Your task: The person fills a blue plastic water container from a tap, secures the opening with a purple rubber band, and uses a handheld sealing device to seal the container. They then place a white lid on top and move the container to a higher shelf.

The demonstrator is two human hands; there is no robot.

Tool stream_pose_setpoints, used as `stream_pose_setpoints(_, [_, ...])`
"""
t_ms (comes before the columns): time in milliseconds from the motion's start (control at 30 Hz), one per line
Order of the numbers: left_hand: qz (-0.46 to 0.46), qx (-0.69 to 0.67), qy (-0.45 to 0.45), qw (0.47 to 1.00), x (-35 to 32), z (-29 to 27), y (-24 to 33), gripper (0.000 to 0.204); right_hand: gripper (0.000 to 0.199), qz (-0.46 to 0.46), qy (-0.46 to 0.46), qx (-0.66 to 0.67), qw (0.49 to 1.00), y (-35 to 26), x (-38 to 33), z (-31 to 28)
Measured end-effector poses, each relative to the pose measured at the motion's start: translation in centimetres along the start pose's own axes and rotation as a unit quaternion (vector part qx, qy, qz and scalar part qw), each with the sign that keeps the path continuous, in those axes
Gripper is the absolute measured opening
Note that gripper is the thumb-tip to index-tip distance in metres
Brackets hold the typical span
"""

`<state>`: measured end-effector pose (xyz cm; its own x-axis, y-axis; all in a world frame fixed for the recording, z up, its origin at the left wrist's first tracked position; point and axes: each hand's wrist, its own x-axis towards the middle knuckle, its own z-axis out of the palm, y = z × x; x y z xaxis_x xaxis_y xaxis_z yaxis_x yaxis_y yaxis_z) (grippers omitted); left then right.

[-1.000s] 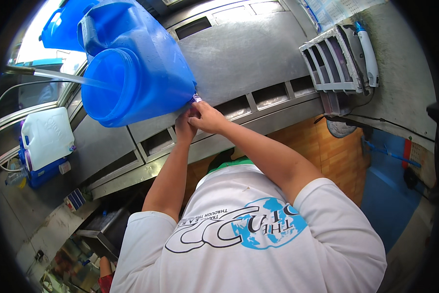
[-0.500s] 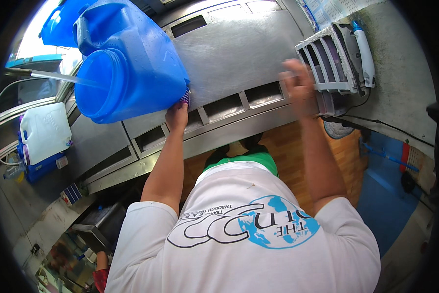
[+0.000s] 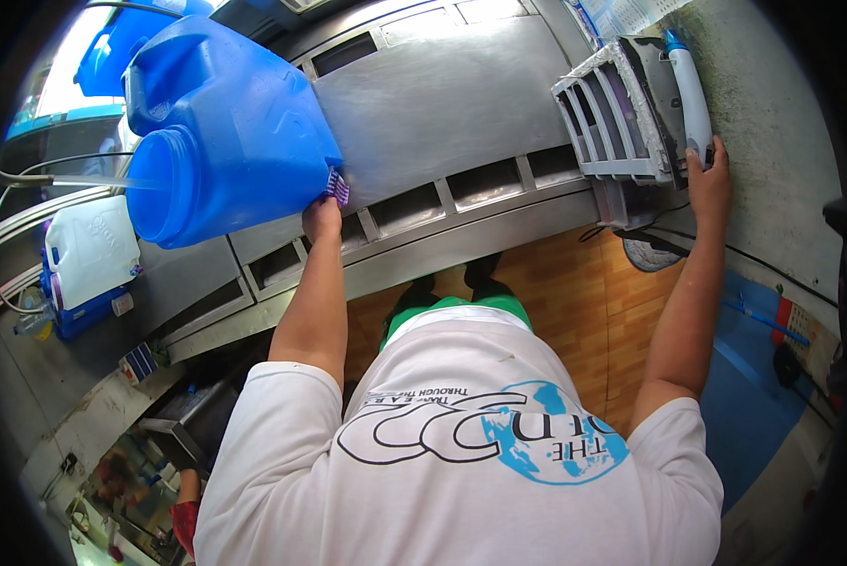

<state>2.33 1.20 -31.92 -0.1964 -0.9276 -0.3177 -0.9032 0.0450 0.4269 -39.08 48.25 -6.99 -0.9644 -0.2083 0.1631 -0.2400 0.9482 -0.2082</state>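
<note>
While gripping purple-and-white striped item [image 3: 338,189] at blue jug [image 3: 254,123] with left hand [image 3: 323,220], touching blue-tipped white device [image 3: 692,99] with right hand [image 3: 710,181]

Left: closed on striped item, right by jug's lower right corner; far-side fingers hidden. Right: thumb and finger astride device's lower end, well apart from left; whether clamped tight, cannot tell. Both forearms bare, out of short sleeves of white T-shirt [image 3: 442,509].

Next out: jug on metal surface [image 3: 452,104], upper left of view, with mouth toward left and clear tube [image 3: 103,182] into it. Device just beside light slatted rack [image 3: 631,170], near gray wall [image 3: 772,141] at right. Row of rectangular openings [image 3: 485,184] along near edge of surface.

Farther out: second blue container [image 3: 112,47] beyond jug, upper left. White jug [image 3: 93,245] at far left, near window side. Wood-look floor [image 3: 574,283] below near edge of surface.
</note>
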Motion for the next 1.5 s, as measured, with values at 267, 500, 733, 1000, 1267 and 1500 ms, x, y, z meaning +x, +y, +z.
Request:
stream_pose_setpoints(267, [-0.093, -0.410, -0.016, 0.907, -3.5, 1.3, 3.4, 0.016, 0.063, -0.009, -0.027, 0.028, 0.999, 0.8, 2.3, 0.0])
stream_pose_setpoints(500, [-0.148, -0.232, 0.010, 0.961, -2.7, 1.5, 2.9, 0.021, 0.066, 0.012, -0.113, 0.098, 0.989, 0.9, 4.2, -0.1])
stream_pose_setpoints(733, [-0.259, -0.315, -0.033, 0.912, -3.8, -0.1, 4.1, 0.022, 0.067, 0.011, -0.106, 0.100, 0.989, 1.4, 4.4, 0.2])
stream_pose_setpoints(1000, [-0.297, -0.382, -0.085, 0.871, -3.7, -0.9, 3.1, 0.021, 0.064, 0.002, -0.099, 0.136, 0.986, 0.6, 4.6, -0.1])
stream_pose_setpoints(1267, [-0.136, -0.050, 0.009, 0.989, -2.2, 1.0, 1.0, 0.030, 0.063, 0.000, -0.094, 0.128, 0.987, 0.9, 4.1, 0.2])
stream_pose_setpoints(1500, [-0.093, 0.064, 0.104, 0.988, -5.2, -2.3, 6.5, 0.041, 0.063, -0.007, -0.073, 0.118, 0.990, 0.7, 3.7, 0.2])
